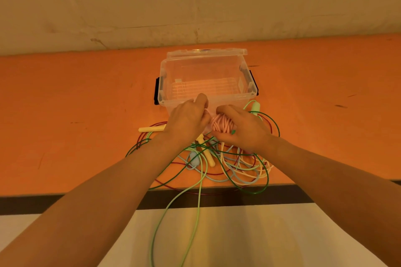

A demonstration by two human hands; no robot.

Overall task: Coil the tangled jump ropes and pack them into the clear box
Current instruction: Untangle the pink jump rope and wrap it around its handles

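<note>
Head: hands (pixel 217 124) grip round pink coil (pixel 223 125)

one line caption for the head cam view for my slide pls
Both hands, left and right, grip a pink coiled rope above tangled jump ropes, before the open clear box.

Both forearms outstretched, left hand (pixel 188 118) and right hand (pixel 243 128) close together, fingers curled in a grip.
</note>
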